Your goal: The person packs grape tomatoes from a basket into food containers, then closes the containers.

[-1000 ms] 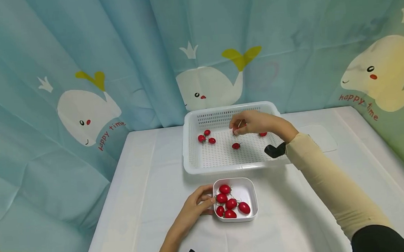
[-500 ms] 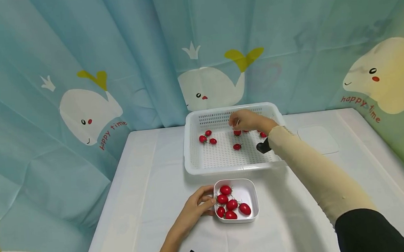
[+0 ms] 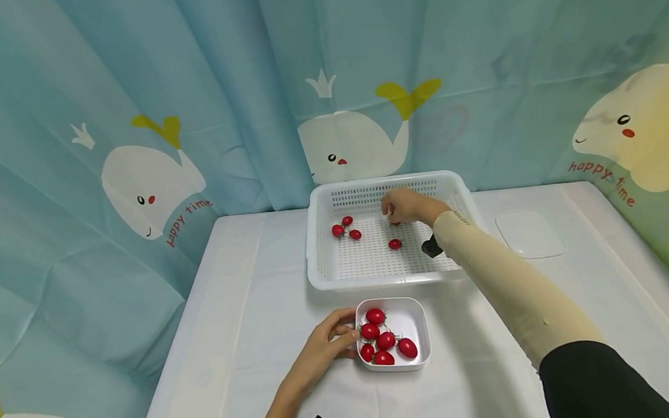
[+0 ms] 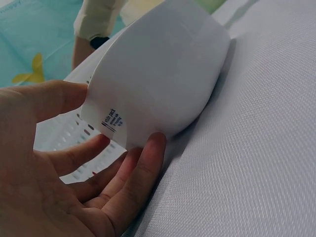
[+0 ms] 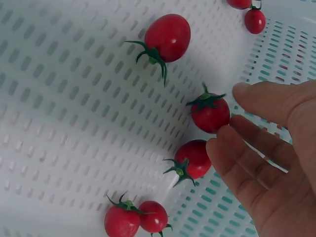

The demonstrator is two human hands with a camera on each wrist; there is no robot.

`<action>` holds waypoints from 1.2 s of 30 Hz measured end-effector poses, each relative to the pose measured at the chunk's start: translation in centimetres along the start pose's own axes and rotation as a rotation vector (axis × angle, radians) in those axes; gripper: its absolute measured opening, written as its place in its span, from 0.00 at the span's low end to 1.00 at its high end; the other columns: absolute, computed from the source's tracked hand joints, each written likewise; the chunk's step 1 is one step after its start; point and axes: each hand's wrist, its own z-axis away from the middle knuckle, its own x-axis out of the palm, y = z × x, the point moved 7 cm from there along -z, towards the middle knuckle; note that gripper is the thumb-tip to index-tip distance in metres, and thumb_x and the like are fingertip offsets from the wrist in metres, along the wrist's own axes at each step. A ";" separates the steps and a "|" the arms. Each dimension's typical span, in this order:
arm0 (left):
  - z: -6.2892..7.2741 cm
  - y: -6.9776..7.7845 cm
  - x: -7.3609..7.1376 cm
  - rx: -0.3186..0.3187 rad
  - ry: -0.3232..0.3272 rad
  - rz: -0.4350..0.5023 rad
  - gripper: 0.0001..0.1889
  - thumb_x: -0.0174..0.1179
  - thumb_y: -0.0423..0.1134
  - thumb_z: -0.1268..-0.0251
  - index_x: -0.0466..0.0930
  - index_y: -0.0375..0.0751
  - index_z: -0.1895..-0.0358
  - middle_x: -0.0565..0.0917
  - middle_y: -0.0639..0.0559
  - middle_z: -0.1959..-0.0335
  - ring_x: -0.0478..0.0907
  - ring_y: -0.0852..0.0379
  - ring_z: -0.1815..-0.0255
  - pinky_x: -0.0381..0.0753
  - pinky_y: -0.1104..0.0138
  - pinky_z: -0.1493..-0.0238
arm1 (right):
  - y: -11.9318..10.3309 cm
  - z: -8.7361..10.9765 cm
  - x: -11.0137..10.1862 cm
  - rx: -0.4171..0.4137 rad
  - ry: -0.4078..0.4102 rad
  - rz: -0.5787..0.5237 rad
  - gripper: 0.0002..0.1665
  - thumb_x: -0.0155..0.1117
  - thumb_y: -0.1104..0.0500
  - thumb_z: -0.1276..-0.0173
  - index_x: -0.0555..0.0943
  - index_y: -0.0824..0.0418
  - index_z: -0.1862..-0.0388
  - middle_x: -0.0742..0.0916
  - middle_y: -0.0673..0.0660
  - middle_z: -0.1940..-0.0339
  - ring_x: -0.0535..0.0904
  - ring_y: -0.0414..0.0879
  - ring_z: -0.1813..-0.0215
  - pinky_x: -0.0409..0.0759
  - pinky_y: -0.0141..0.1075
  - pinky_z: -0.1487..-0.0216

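My left hand [image 3: 321, 344] holds the left side of a small white box [image 3: 409, 320] on the table; thumb and fingers bend about its outer wall [image 4: 158, 74]. Inside the box are several cherry tomatoes [image 3: 386, 341] with green stems. My right hand [image 3: 407, 205] is down in a white perforated basket [image 3: 329, 267] behind the box. In the right wrist view its thumb and fingers [image 5: 247, 182] are spread on either side of a cherry tomato [image 5: 211, 116]. A fingertip seems to touch that tomato, while the thumb stands slightly apart. Another tomato [image 5: 193, 159] lies close beside the fingertips.
More cherry tomatoes lie in the basket, a cluster [image 3: 338, 230] at its left and a single one [image 3: 394, 244] near the middle. A flat translucent lid [image 3: 530, 234] rests on the white tablecloth [image 3: 269, 272] to the right. A blue curtain [image 3: 232, 80] hangs behind.
My right hand has shifted slightly within the basket, its forearm swinging a little to the left. A tomato under it was more visible half a second ago. My left hand keeps its place on the box.
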 end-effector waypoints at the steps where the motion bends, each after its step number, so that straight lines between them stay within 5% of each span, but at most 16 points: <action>1: 0.0 0.0 0.0 0.000 0.000 0.000 0.28 0.61 0.42 0.24 0.69 0.38 0.26 0.82 0.34 0.41 0.80 0.49 0.41 0.91 0.63 0.49 | -0.1 0.0 0.0 -0.011 0.002 0.023 0.13 0.65 0.69 0.29 0.85 0.67 0.47 0.88 0.64 0.51 0.82 0.53 0.52 0.86 0.44 0.47; 5: 0.1 0.1 0.0 -0.002 0.003 -0.004 0.28 0.61 0.43 0.23 0.69 0.38 0.26 0.82 0.34 0.42 0.79 0.50 0.40 0.90 0.64 0.49 | -0.2 0.3 0.0 -0.032 -0.009 0.075 0.12 0.66 0.71 0.32 0.87 0.67 0.51 0.89 0.62 0.52 0.81 0.54 0.50 0.85 0.46 0.43; 16: 0.1 0.1 0.0 0.001 0.004 -0.003 0.28 0.60 0.42 0.23 0.69 0.37 0.26 0.82 0.34 0.41 0.80 0.49 0.41 0.90 0.65 0.50 | 0.7 1.0 1.0 0.024 -0.065 0.008 0.14 0.70 0.70 0.33 0.86 0.61 0.50 0.86 0.60 0.49 0.77 0.55 0.46 0.82 0.49 0.39; 36: 0.1 0.1 -0.1 0.007 0.006 -0.012 0.28 0.60 0.42 0.24 0.70 0.37 0.26 0.80 0.34 0.36 0.80 0.48 0.40 0.91 0.64 0.50 | -0.6 2.0 0.4 -0.115 -0.098 -0.003 0.15 0.67 0.70 0.31 0.83 0.64 0.46 0.86 0.57 0.54 0.80 0.52 0.48 0.83 0.44 0.41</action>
